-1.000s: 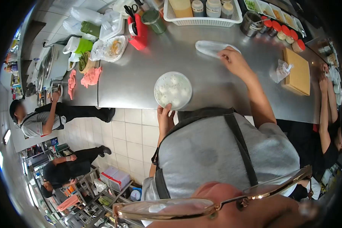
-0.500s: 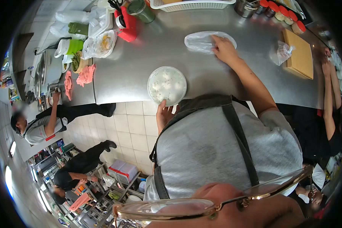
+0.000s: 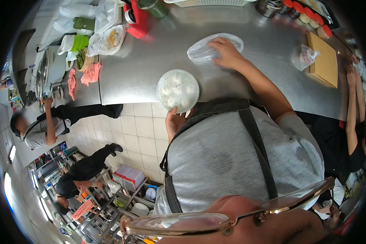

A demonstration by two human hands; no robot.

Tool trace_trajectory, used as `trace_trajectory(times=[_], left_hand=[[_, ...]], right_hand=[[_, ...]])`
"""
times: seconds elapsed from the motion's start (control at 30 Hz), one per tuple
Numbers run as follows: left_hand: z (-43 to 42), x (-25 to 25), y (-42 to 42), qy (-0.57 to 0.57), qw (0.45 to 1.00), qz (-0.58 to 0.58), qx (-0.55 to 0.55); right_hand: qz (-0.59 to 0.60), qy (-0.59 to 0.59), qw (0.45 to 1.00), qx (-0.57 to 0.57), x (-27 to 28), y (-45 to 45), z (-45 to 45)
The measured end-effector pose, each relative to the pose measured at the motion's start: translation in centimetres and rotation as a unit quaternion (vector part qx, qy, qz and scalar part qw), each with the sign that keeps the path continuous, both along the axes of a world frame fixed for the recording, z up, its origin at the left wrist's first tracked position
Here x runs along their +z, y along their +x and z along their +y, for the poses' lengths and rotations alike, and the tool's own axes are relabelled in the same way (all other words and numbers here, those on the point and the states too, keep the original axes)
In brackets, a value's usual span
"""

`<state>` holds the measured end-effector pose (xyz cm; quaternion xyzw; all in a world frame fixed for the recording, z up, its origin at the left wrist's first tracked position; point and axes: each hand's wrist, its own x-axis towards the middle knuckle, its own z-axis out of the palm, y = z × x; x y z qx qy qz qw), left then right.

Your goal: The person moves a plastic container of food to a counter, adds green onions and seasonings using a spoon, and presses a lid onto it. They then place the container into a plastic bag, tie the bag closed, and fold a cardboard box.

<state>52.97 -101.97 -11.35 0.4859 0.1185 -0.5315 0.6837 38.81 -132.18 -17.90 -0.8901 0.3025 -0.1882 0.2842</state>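
A round clear plastic container (image 3: 178,90) juts slightly over the counter's front edge, with white lumps and green flecks showing inside. My left hand (image 3: 175,122) grips its near side, thumb at the rim and fingers partly hidden below. Further forward on the steel counter, a flat clear plastic bag (image 3: 201,51) lies crumpled. My right hand (image 3: 231,56) rests over the bag's right part, palm down, with thumb and fingers apart; some fingertips are hard to make out against the plastic.
To the right stand a cardboard box (image 3: 323,61) with a small plastic bag (image 3: 305,57) beside it, and several red-lidded jars (image 3: 307,17). Pink cloths (image 3: 91,74) and bagged food (image 3: 109,40) lie left. Co-workers (image 3: 49,126) are at left; another person's arms (image 3: 352,101) show right.
My right hand has slid left, and the plastic bag has shifted left with it. Its pointing finger has given way to several fingers over the bag. My left hand stays at the container.
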Motion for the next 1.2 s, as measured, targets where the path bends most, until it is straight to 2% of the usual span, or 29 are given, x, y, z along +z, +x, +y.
trace_trajectory(times=[0.03, 0.17, 0.37, 0.43, 0.57, 0.63, 0.73, 0.97, 1.13, 1.2], left_hand=[[0.1, -0.2, 0.1, -0.013, 1.000, 0.003, -0.011], [0.0, 0.7, -0.5, -0.010, 1.000, -0.011, -0.015], [0.2, 0.4, -0.2, -0.036, 0.999, -0.021, -0.028], [0.9, -0.8, 0.5, -0.067, 0.997, -0.008, -0.029], [1.1, -0.5, 1.2, -0.045, 0.998, -0.021, -0.043], [0.5, 0.2, 1.1, -0.051, 0.997, -0.023, -0.055], [-0.3, 1.0, 1.8, -0.028, 0.995, -0.035, -0.085], [-7.7, 3.1, 1.0, -0.120, 0.974, -0.057, -0.186], [-12.5, 1.9, 0.7, -0.140, 0.967, -0.055, -0.205], [-14.1, 1.3, 0.9, -0.115, 0.972, -0.055, -0.198]], right_hand=[[-0.048, 0.012, 0.999, -0.005, -0.2, 0.1, -0.1], [-0.101, 0.025, 0.994, -0.035, 3.0, -1.6, -0.8], [-0.080, -0.120, 0.978, -0.151, 2.2, -6.1, -2.5], [-0.023, -0.029, 0.985, -0.166, 1.8, -7.3, -2.3], [-0.025, -0.040, 0.987, -0.153, 0.1, -8.2, -2.5], [-0.080, 0.076, 0.984, -0.142, -0.9, -8.1, -2.5], [-0.110, 0.136, 0.973, -0.153, -0.7, -6.9, -2.3], [-0.100, 0.158, 0.971, -0.150, 0.0, -3.8, 0.1], [-0.177, 0.195, 0.957, -0.122, -1.2, -3.4, 2.0], [-0.173, 0.200, 0.957, -0.122, -0.9, -3.8, 2.1]])
